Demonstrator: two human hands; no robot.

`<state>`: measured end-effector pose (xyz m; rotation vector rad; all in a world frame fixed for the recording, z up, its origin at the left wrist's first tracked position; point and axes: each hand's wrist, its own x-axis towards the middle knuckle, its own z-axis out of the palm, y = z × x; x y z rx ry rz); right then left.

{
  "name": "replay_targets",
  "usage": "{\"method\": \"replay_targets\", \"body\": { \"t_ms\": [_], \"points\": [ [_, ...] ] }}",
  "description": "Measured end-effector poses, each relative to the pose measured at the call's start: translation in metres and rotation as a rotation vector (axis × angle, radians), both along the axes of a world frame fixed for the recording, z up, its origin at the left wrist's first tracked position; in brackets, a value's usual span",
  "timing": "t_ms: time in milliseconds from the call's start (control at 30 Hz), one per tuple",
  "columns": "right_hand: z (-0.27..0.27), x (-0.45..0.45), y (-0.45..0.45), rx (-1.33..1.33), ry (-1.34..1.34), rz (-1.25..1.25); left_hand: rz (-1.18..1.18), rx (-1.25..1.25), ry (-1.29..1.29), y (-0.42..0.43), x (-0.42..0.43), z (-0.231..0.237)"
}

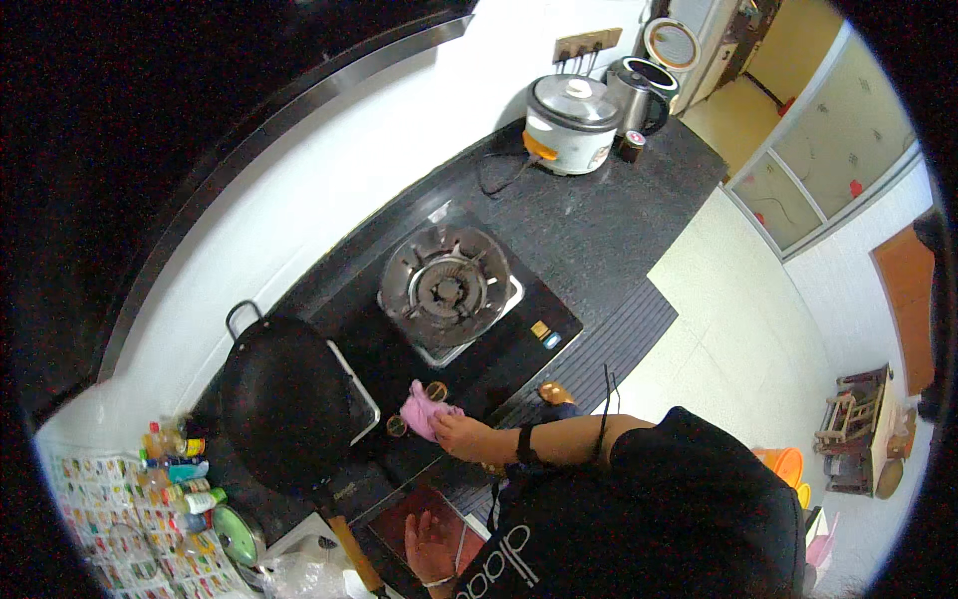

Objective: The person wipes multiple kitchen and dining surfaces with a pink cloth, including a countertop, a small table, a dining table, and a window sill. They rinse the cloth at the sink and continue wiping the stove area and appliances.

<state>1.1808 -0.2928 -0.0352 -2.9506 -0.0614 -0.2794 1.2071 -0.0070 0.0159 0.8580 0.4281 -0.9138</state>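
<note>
My right hand (464, 438) holds a crumpled pink cloth (423, 410) against the front of the black gas stove (516, 352), between its two round control knobs (436, 391). Lower in the view, over a dark red surface, is my left hand (430, 546), fingers apart and nothing in it. A large black wok (288, 404) covers the left burner, its wooden handle (355, 552) pointing down. The right burner (447, 290) is uncovered, with a round metal drip ring about it.
A white rice cooker (572, 131), a steel kettle (636, 97) and a small jar (632, 146) stand at the counter's far end. Several bottles (179, 479), a green-rimmed lid (238, 535) and a clear plastic bag (310, 573) are at lower left. A wooden rack (853, 427) stands at right.
</note>
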Motion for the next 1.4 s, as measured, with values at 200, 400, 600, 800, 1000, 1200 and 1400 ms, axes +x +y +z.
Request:
{"method": "replay_targets", "body": {
  "t_ms": [200,400,600,800,1000,1200,1400],
  "points": [
    [0.041,-0.068,-0.106,0.25,0.197,0.167,0.001,0.056,-0.041,-0.045,-0.02,0.019],
    [0.024,-0.147,-0.28,0.17,-0.179,-0.063,0.033,0.132,-0.056,-0.149,-0.068,0.028],
    [-0.015,-0.126,-0.401,0.209,-0.292,-0.148,-0.068,0.125,-0.056,-0.287,-0.113,0.044],
    [0.007,-0.191,-0.533,0.566,-0.421,-0.427,-0.19,-0.011,-0.143,-0.342,-0.118,0.06],
    [-0.012,-0.348,-0.644,-0.086,-0.219,-1.082,-0.325,0.01,-0.12,-0.371,-0.104,0.054],
    [0.007,-0.328,-0.515,0.145,0.015,-0.951,-0.347,0.083,-0.155,-0.462,-0.124,0.054],
    [0.019,-0.276,-0.407,0.334,-0.246,0.022,-0.517,0.109,-0.273,-0.557,-0.153,0.076]
  ]
}}
